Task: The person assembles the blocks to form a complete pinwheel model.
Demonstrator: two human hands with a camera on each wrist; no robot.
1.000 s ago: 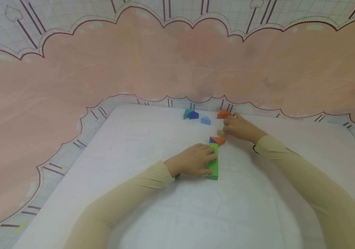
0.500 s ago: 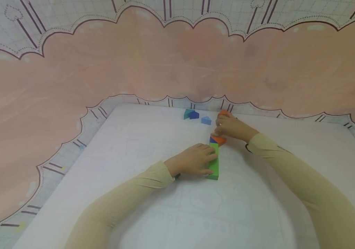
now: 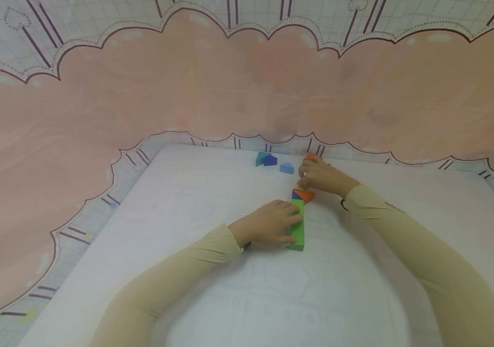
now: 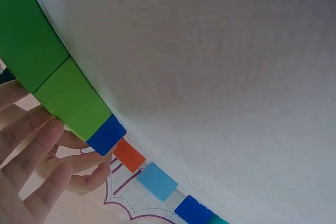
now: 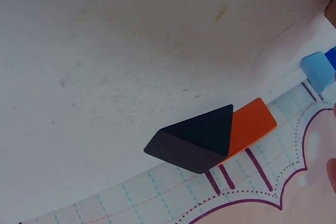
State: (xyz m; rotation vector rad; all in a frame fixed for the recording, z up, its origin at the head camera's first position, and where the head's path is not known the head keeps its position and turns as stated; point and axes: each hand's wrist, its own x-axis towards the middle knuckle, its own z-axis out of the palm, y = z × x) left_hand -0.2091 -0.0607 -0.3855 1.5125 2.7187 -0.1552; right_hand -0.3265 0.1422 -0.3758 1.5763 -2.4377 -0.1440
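Left hand (image 3: 268, 222) is resting flat, fingers straight, against the left side of the green block (image 3: 297, 224) mid-worktop (image 3: 186, 250). Right hand (image 3: 321, 176) is hovering at the row's far end over the orange wedge (image 3: 304, 194); can't tell its finger state. Row so far: green, dark blue wedge (image 3: 294, 194), orange. Still loose at the far edge: teal block (image 3: 261, 157), blue block (image 3: 270, 160), light blue block (image 3: 287, 167), another orange block (image 3: 309, 156).

Teal (image 3: 262, 157), dark-blue (image 3: 270, 160), light-blue blocks (image 3: 287, 167).

My right hand (image 3: 321, 177) moved in from beside the far orange block (image 3: 310, 156) toward the orange triangle (image 3: 304, 194); my fingers (image 3: 302, 183) now sit just above it.
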